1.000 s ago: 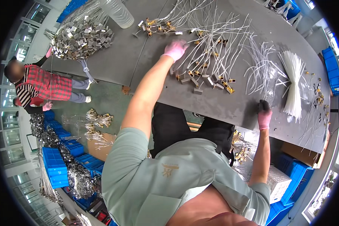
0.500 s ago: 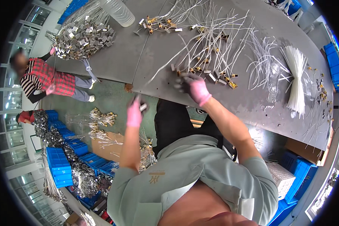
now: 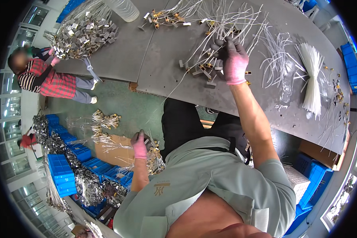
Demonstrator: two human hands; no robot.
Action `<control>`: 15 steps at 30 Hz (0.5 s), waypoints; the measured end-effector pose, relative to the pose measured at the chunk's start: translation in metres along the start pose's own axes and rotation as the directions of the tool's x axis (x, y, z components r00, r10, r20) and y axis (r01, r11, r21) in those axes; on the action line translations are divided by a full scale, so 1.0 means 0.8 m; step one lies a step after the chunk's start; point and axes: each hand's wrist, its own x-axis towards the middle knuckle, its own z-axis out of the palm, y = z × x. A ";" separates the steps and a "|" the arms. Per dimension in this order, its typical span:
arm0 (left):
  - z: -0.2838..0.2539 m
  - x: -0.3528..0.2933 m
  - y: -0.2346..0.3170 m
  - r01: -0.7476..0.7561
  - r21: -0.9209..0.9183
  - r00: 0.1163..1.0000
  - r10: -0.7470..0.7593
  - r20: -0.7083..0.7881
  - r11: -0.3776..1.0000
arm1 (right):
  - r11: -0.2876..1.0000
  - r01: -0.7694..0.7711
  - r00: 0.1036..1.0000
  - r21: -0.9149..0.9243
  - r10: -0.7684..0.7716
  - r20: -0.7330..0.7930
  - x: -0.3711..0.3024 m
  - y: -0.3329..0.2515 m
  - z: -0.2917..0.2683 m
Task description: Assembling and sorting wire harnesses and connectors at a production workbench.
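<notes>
On the dark table, my right hand [image 3: 235, 63], in a pink glove with dark grey fingers, reaches into a loose spread of pale wires [image 3: 250, 29] with small grey blocks and brass-coloured ends. Its fingers are bent together over the wires; the exact contact is partly hidden. Several grey blocks [image 3: 211, 85] lie just beside that wrist. Off the table's near edge, low over the floor, my left hand [image 3: 139, 145] wears the same kind of glove. Its fingers are closed around a small light-grey block [image 3: 147, 141], partly covered by the glove.
A large heap of grey blocks on wires [image 3: 85, 35] lies at the far left by a clear plastic bottle [image 3: 125, 10]. A tied white wire bundle [image 3: 312, 79] lies right. Blue crates [image 3: 61, 170] and cardboard [image 3: 115, 150] are lower left. A co-worker in a checked apron [image 3: 59, 79] stands left.
My right hand has moved farther over the table into the wires. My left hand has drawn back toward me, lower, away from the table edge. The co-worker's hands have come up to the heap.
</notes>
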 end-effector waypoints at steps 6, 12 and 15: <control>0.005 0.001 0.021 -0.092 0.023 0.996 0.091 0.020 0.996 | 0.993 0.059 0.997 0.100 -0.054 -0.048 -0.002 -0.008 -0.012; 0.006 -0.002 0.028 -0.139 -0.021 0.990 0.140 0.026 0.990 | 0.992 -0.102 0.993 -0.068 0.106 0.059 -0.020 -0.013 -0.005; 0.025 -0.007 0.044 -0.173 0.036 0.979 0.168 0.120 0.984 | 0.952 -0.104 0.964 -0.288 0.168 0.207 -0.047 0.008 0.000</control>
